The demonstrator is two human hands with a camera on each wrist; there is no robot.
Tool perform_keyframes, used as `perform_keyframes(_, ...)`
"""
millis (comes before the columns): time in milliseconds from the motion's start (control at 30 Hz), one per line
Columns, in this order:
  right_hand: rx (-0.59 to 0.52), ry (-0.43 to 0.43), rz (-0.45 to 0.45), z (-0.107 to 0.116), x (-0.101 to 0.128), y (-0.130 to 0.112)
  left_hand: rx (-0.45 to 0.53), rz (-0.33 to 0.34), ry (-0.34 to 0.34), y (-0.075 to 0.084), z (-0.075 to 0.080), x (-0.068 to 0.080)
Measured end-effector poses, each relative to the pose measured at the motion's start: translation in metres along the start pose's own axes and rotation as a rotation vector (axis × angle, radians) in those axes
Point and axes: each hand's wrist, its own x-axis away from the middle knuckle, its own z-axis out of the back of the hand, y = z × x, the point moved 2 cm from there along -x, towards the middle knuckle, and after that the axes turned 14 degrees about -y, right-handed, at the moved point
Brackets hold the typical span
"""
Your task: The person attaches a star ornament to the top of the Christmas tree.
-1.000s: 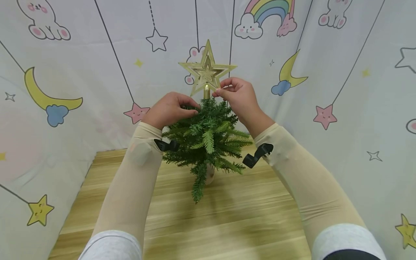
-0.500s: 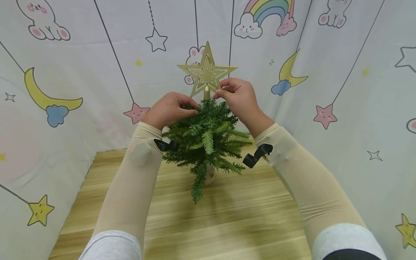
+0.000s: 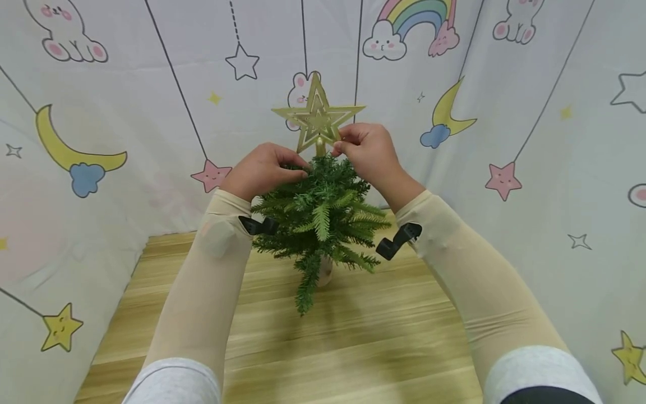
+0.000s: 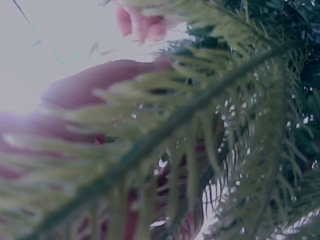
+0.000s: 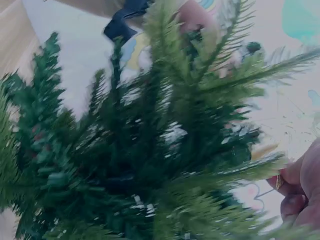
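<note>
A small green Christmas tree [image 3: 328, 216] stands on a short pale trunk. At its tip sits a gold star tree topper [image 3: 319, 120] with a nested-star pattern and a gold socket [image 3: 320, 147] below, leaning slightly left. My right hand [image 3: 372, 154] pinches the star's lower right point between thumb and fingers. On the other side, my left hand [image 3: 264, 171] grips the treetop just under the socket, its fingertips partly buried in needles. Branches largely cover the left hand [image 4: 105, 82] in the left wrist view. The right wrist view catches my right fingers [image 5: 295, 200] at its edge.
The tree stands on a wood-grain table [image 3: 348, 342]. Behind and beside it hangs a white cloth [image 3: 166, 112] printed with moons, stars and a rainbow. Black camera mounts [image 3: 398, 241] sit on both wrists, close to the outer branches.
The gold star has come down a little and tipped to the left, with my right hand following slightly downward. My left hand stays at the treetop.
</note>
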Motion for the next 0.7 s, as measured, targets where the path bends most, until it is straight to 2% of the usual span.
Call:
perform_keyframes(133, 0.039, -0.001, -0.027, -0.002, 0.001, 0.008, -0.005, -0.013, -0.014, 0.002, -0.002, 0.0)
perform_keyframes(267, -0.015, 0.039, -0.046, 0.001, 0.004, 0.011, -0.02, -0.011, -0.024, 0.005, -0.004, -0.001)
perform_keyframes(467, -0.044, 0.014, -0.036, 0.002, 0.004, 0.007, -0.051, 0.033, -0.009, 0.006, -0.002, 0.0)
perform_keyframes(700, -0.059, 0.001, -0.061, 0.004, 0.003, 0.017, -0.065, 0.029, 0.0, 0.008, -0.002, -0.002)
